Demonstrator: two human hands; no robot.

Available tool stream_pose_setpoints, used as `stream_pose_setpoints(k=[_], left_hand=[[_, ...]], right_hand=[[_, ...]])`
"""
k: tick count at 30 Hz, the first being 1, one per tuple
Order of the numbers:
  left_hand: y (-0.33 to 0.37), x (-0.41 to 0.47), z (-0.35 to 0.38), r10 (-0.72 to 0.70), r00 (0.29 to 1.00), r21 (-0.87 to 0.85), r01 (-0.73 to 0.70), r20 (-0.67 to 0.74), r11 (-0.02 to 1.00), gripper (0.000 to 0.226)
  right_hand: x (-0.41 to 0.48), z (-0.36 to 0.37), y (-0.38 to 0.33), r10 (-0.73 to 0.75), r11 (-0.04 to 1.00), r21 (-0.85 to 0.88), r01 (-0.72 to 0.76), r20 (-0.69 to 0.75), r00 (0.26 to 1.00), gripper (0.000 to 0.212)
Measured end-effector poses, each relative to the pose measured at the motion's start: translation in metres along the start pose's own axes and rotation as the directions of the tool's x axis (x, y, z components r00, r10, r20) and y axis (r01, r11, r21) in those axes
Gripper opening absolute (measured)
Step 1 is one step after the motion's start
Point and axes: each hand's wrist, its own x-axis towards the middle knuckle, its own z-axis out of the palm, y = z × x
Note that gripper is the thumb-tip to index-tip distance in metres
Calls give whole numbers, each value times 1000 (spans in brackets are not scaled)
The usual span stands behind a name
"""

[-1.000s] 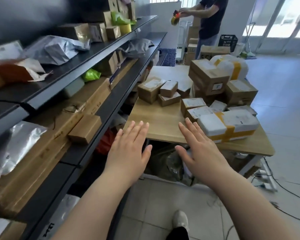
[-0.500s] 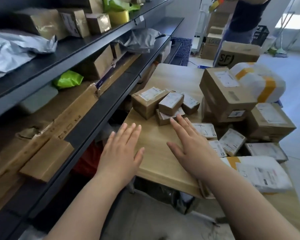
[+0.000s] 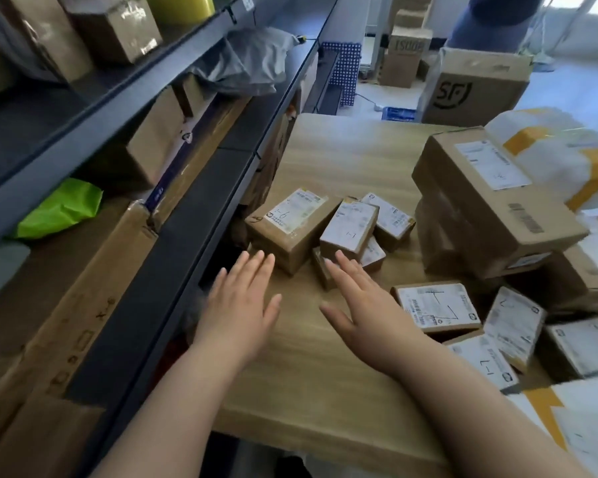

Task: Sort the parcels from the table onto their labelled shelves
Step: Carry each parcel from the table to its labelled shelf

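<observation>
We see our left hand (image 3: pixel 237 313) and right hand (image 3: pixel 363 307) flat, fingers spread, above the pale wooden bench (image 3: pixel 325 384); small brown cardboard parcels with white labels (image 3: pixel 292 225) lie just beyond the fingertips, dark metal shelves (image 3: pixel 187 236) at left.

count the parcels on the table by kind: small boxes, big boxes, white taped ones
small boxes: 8
big boxes: 3
white taped parcels: 2
total: 13
</observation>
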Motion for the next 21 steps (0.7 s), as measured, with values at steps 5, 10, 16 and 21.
stream_pose_setpoints(k=[5, 10, 16, 21], left_hand=[[-34, 79, 10, -27, 999, -18, 28, 45, 999, 62], [-64, 142, 29, -56, 994, -73, 63, 99, 995, 61], [-80, 192, 46, -164, 976, -229, 193, 141, 954, 64], [-81, 205, 56, -211, 959, -371, 268, 188, 889, 61]], right_hand=[[74, 17, 1, 78, 995, 59, -83, 82, 994, 65], [125, 45, 1, 156, 979, 108, -174, 161, 975, 65], [160, 65, 7, 235, 942, 199, -272, 191, 953, 68], [174, 70, 10, 274, 897, 304, -321, 187, 943, 65]])
